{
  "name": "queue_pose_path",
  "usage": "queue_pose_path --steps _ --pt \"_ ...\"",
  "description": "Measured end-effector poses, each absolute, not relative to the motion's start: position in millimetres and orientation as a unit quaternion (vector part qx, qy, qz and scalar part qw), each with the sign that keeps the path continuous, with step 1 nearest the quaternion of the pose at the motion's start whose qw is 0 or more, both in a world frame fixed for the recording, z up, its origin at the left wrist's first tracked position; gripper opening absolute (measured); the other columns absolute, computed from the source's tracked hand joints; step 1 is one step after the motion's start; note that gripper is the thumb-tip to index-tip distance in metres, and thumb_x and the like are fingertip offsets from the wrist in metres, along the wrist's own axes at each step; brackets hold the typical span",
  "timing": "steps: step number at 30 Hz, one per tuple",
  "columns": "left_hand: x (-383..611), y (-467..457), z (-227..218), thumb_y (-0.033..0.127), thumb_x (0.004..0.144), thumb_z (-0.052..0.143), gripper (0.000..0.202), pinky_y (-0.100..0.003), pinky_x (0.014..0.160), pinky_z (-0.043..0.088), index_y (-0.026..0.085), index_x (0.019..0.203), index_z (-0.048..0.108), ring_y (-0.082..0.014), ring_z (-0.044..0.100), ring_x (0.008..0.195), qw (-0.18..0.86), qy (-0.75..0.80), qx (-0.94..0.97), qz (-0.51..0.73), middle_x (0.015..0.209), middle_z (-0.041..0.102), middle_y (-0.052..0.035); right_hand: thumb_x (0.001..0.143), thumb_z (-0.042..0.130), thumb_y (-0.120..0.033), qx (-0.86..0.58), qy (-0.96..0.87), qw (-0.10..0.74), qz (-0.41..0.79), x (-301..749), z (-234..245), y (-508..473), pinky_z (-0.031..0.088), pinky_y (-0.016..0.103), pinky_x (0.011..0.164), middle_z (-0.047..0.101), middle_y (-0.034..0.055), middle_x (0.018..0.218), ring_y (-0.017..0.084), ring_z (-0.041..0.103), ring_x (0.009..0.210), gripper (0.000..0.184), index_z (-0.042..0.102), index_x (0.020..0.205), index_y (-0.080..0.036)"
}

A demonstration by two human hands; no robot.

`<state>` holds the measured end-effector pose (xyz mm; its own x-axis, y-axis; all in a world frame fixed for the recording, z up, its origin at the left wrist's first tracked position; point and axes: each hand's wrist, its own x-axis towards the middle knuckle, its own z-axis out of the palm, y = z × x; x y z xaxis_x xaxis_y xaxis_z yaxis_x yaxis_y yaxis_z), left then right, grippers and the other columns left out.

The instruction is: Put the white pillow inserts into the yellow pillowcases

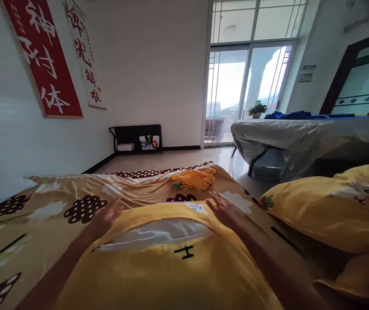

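Yellow pillowcase: right up front on the patterned blanket, opening agape, white insert showing!
Left hand: at the far-left corner, blurred; can't tell how open or whether it grips.
Right hand: far-right corner, fingers extended; grip can't be told.
Orange cloth: crumpled just beyond.

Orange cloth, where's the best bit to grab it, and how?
Probably pinch a raised fold on top of the orange cloth, coming from above with the right hand, the nearer one. It lies loosely crumpled on the blanket, so its folds stick up.
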<state>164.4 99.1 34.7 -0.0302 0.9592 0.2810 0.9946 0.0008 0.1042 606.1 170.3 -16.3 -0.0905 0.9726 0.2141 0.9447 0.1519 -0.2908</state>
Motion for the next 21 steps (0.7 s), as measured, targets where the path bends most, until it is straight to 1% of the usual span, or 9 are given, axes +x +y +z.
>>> queue_pose_path --steps 2,4,7,9,13,15,18,20,21 --pt "214 92 41 0.048 0.093 0.03 0.057 -0.033 0.111 0.028 0.026 0.145 0.032 -0.0199 0.036 0.136 0.027 -0.597 -0.781 -0.179 0.149 0.04 -0.0021 0.097 0.025 -0.05 -0.526 -0.816 0.235 0.036 571 -8 147 0.021 0.04 0.113 0.024 0.0062 0.155 0.018 0.021 0.142 0.059 0.022 0.15 -0.025" --pt "251 86 29 0.054 0.092 0.032 0.064 -0.041 0.114 0.024 0.024 0.148 0.027 -0.0223 0.031 0.139 0.001 -0.575 -0.8 -0.172 0.152 0.033 -0.0054 0.095 0.032 -0.053 -0.461 -0.859 0.214 0.066 542 -15 124 0.017 0.046 0.114 0.025 0.005 0.155 0.021 0.019 0.143 0.059 0.025 0.149 -0.03" --pt "270 80 -13 0.06 0.088 0.038 0.069 -0.046 0.115 0.02 0.02 0.145 0.033 -0.0254 0.028 0.141 -0.032 -0.585 -0.803 -0.112 0.152 0.032 -0.01 0.093 0.037 -0.053 -0.476 -0.857 0.167 0.105 522 -41 100 0.013 0.049 0.114 0.021 0.0051 0.156 0.022 0.014 0.144 0.061 0.028 0.148 -0.029" --pt "263 77 -38 0.061 0.088 0.038 0.071 -0.046 0.116 0.019 0.021 0.146 0.032 -0.025 0.025 0.142 -0.034 -0.593 -0.798 -0.105 0.153 0.03 -0.0093 0.093 0.038 -0.053 -0.489 -0.85 0.17 0.097 523 -54 95 0.011 0.047 0.115 0.019 0.004 0.156 0.021 0.012 0.144 0.061 0.027 0.148 -0.029" --pt "241 72 -49 0.063 0.087 0.037 0.073 -0.047 0.117 0.016 0.022 0.147 0.029 -0.0237 0.023 0.143 -0.032 -0.617 -0.781 -0.097 0.155 0.026 -0.0057 0.093 0.034 -0.051 -0.542 -0.821 0.161 0.078 537 -58 95 0.012 0.046 0.115 0.021 0.0041 0.156 0.02 0.015 0.144 0.06 0.028 0.148 -0.026" --pt "234 67 -42 0.063 0.086 0.038 0.074 -0.047 0.117 0.014 0.022 0.147 0.028 -0.0239 0.021 0.143 -0.037 -0.63 -0.772 -0.077 0.155 0.024 -0.0051 0.094 0.034 -0.043 -0.591 -0.79 0.147 0.069 544 -57 95 0.016 0.046 0.114 0.019 0.0044 0.156 0.02 0.015 0.144 0.058 0.027 0.149 -0.025" --pt "229 57 -33 0.06 0.087 0.038 0.073 -0.049 0.117 0.015 0.022 0.148 0.026 -0.0249 0.018 0.144 -0.031 -0.671 -0.738 -0.063 0.156 0.021 -0.0042 0.09 0.033 -0.021 -0.639 -0.758 0.127 0.037 551 -60 87 0.019 0.045 0.113 0.018 0.0048 0.156 0.02 0.016 0.144 0.06 0.025 0.149 -0.024" --pt "227 50 -30 0.053 0.088 0.037 0.069 -0.049 0.115 0.018 0.02 0.148 0.027 -0.0254 0.019 0.144 -0.017 -0.701 -0.711 -0.063 0.156 0.022 -0.0061 0.086 0.031 -0.011 -0.647 -0.752 0.12 0.016 555 -61 81 0.023 0.044 0.112 0.023 0.0081 0.155 0.021 0.022 0.142 0.064 0.026 0.149 -0.021" --pt "227 47 -27 0.049 0.089 0.036 0.066 -0.047 0.114 0.022 0.019 0.147 0.029 -0.0257 0.024 0.142 -0.012 -0.711 -0.701 -0.062 0.155 0.026 -0.0079 0.085 0.03 -0.008 -0.643 -0.757 0.116 0.007 556 -60 78 0.026 0.043 0.111 0.028 0.0109 0.153 0.021 0.027 0.14 0.065 0.027 0.149 -0.019"
